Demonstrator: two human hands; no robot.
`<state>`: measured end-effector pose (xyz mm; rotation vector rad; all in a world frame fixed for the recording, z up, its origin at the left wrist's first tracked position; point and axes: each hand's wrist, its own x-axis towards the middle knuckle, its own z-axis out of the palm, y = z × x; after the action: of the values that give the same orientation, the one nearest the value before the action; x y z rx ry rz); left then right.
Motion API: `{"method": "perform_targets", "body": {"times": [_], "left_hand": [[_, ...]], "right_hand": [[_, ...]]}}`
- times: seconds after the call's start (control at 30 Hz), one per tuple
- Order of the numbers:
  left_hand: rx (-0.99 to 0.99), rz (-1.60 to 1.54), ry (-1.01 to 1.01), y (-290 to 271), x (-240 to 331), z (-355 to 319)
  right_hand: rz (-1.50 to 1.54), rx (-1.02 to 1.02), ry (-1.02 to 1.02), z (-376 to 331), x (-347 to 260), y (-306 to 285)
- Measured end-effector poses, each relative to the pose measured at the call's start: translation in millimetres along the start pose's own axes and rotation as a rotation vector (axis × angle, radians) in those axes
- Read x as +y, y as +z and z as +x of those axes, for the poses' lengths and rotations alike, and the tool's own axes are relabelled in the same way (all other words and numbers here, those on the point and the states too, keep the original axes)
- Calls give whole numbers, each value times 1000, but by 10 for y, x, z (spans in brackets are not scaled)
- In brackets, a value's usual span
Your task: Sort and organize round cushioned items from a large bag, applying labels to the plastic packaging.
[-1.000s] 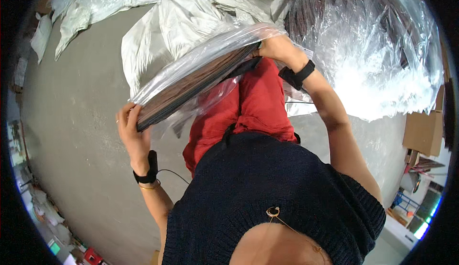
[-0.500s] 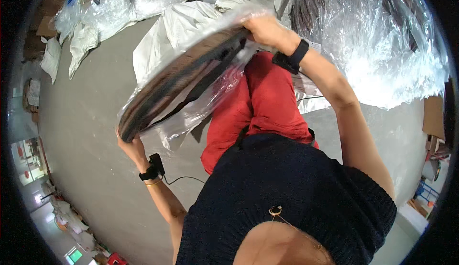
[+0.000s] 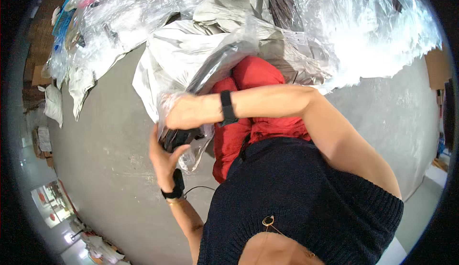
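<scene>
A long dark item [image 3: 179,138] in a clear plastic bag [image 3: 222,61] lies slantwise by my red-trousered knees, its near end low and its far end toward the white sacks. My right hand [image 3: 184,112] reaches across from the right. Its fingers are closed on the bag's clear film near the lower end, partly blurred and hidden by plastic. Beside that end is my left hand [image 3: 163,157], fingers stretched upward and thumb spread apart. Whether the left fingers touch the bag, I cannot tell. Black bands with small devices sit on my wrists.
White woven sacks [image 3: 179,49] lie crumpled on the grey floor [image 3: 110,140] ahead. Heaps of clear plastic wrapping [image 3: 354,35] cover brown items at the far right, with more film [image 3: 129,11] at the far left. A cable [image 3: 198,187] trails from my left wrist.
My right hand has moved from the item's far end down and left to its near end. The left thumb has spread off the item. The bagged item has come down lower.
</scene>
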<state>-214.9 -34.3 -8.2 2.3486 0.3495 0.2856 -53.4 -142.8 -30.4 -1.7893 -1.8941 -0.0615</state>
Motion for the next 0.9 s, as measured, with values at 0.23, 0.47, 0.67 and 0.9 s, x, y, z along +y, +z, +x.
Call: {"method": "perform_targets", "body": {"times": [0.23, 0.47, 0.67, 0.9], "left_hand": [[291, 71, 11, 256, -859, -118], [335, 214, -28, 78, -1370, -231], [319, 331, 15, 76, -1302, -164], [314, 277, 14, 46, -1231, -159]], "right_hand": [[187, 132, -121, -176, -249, -331], [125, 719, 280, -1044, 797, -729], [431, 266, 584, -1783, 1547, -555], [495, 168, 533, -1660, 1622, -637]]}}
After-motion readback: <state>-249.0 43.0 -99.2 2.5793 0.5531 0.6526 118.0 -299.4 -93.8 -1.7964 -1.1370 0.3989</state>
